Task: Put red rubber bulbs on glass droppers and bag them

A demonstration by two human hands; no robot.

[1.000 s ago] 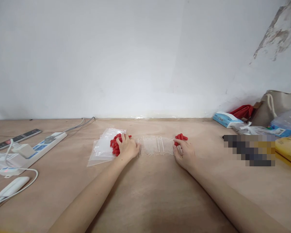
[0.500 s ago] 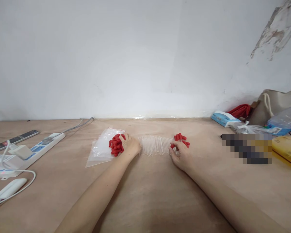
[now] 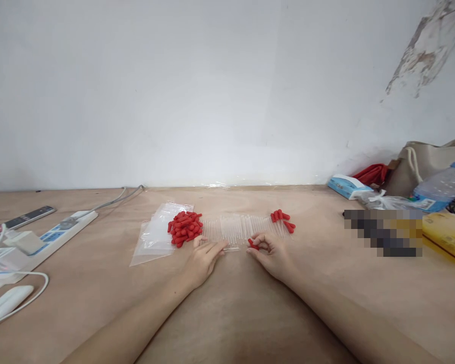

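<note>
Your right fingers (image 3: 258, 236) pinch red cap (image 3: 253, 244), left fingers (image 3: 215, 247) hold clear tube (image 3: 232, 248), both just before tube row (image 3: 235, 227). Loose pinch could drop cap; if you brush row, it could scatter.

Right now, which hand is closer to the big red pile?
Left: the left hand is by the near right edge of the red pile; the right hand is farther right, pinching one red piece.

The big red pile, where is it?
In the head view, the big red pile lies left of centre, between the clear bags and the row of clear tubes, just beyond the left hand.
</note>
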